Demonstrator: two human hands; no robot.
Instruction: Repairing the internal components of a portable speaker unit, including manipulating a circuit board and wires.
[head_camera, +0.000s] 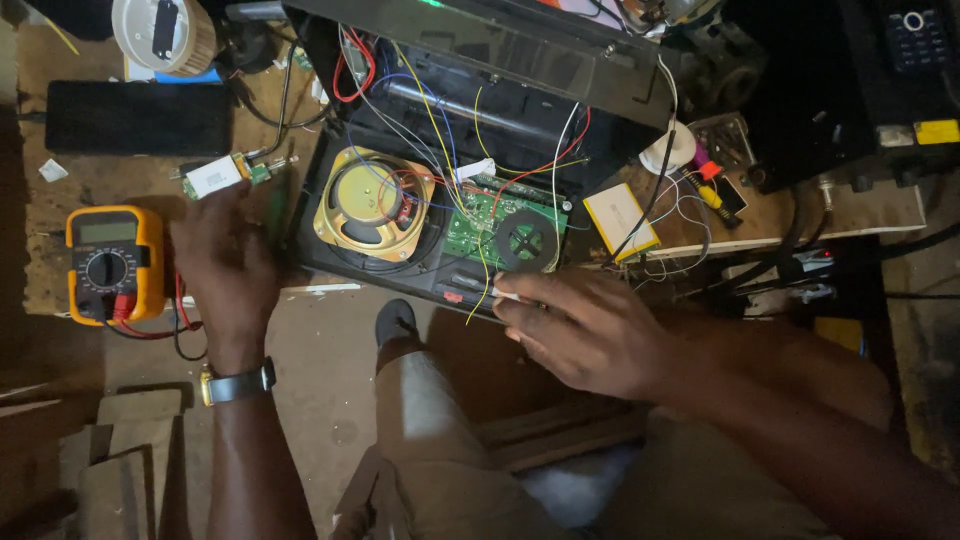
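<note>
An opened radio (450, 200) lay between the hands, its long axis running left to right, speaker (370, 205) nearer the left hand (225, 265). That hand spread flat and open, holding nothing, beside a yellow meter (110, 262). The right hand (590, 330) curled loosely on the radio's near edge; whether it pinched the thin white piece (505, 296) at its fingertips was unclear.

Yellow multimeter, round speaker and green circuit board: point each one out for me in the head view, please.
yellow multimeter (108, 265): head view, on its dark rotary dial.
round speaker (368, 203): head view, on the centre of its gold cone.
green circuit board (480, 222): head view, on the bare green part left of the black wheel.
</note>
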